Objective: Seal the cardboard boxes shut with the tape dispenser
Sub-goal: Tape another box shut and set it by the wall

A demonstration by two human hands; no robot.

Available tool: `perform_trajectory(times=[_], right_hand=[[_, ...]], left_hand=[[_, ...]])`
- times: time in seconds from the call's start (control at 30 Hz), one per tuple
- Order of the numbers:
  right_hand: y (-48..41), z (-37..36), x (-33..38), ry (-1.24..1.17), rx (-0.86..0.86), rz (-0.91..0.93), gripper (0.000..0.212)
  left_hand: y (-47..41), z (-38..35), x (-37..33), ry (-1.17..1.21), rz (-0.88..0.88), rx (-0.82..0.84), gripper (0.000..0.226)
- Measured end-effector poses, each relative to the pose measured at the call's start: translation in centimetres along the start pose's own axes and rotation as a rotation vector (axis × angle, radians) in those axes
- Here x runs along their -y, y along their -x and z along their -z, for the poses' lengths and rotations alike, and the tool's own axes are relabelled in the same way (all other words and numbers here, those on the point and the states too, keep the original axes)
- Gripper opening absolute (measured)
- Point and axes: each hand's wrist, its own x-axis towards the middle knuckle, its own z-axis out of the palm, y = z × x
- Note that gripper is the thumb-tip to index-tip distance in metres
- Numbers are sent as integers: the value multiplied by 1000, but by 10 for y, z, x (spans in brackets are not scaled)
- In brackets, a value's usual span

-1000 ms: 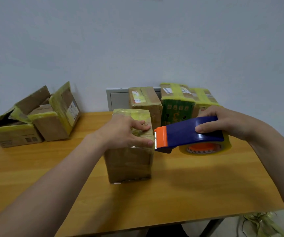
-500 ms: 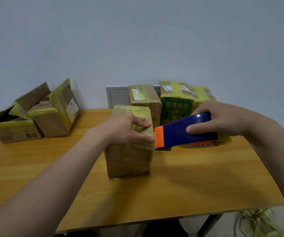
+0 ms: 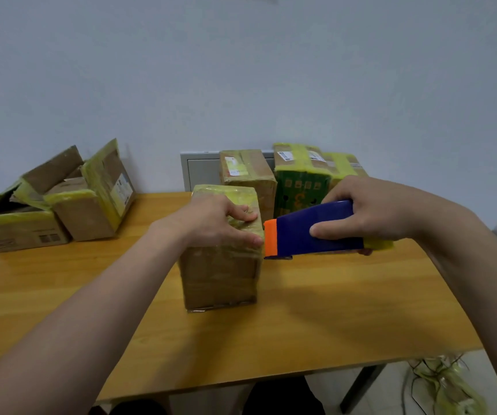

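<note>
A tall cardboard box (image 3: 218, 274) wrapped in yellowish tape stands upright in the middle of the wooden table (image 3: 331, 319). My left hand (image 3: 211, 224) lies on its top, fingers pressing down near the right edge. My right hand (image 3: 370, 211) grips a blue tape dispenser (image 3: 304, 232) with an orange front end. The dispenser lies nearly level, its orange end touching the box's upper right edge. The yellow tape roll peeks out under my right hand.
Two open boxes (image 3: 19, 226) with raised flaps sit at the table's back left. Three taped boxes (image 3: 247, 175), one green (image 3: 298, 190), stand at the back centre against the wall. Crumpled tape scraps (image 3: 448, 384) lie on the floor at lower right.
The dispenser has tilted flatter and moved left until its orange end meets the box's top right edge. My left hand stays on the box top.
</note>
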Motion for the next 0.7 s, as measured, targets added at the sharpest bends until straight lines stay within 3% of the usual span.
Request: perform_trajectory(times=[0.17,0.3,0.43,0.6,0.7], right_hand=[[4,2,-16,-106,-21,-2,46],[23,17,-48,-48,-49,-63,48],[38,16,-65,-208,-106,-52,45],[20,-2,-49,-231,-177,4,66],[6,-9,-45,-261,-254,51,67]], left_hand=[[3,0,9,41,9,-1,94],[2,2,17,80,-12,-3,86],[-1,1,14,59,-22,-3,90],[1,-1,21,-3,-81,-22,88],[6,0,27,71,-122,-21,75]])
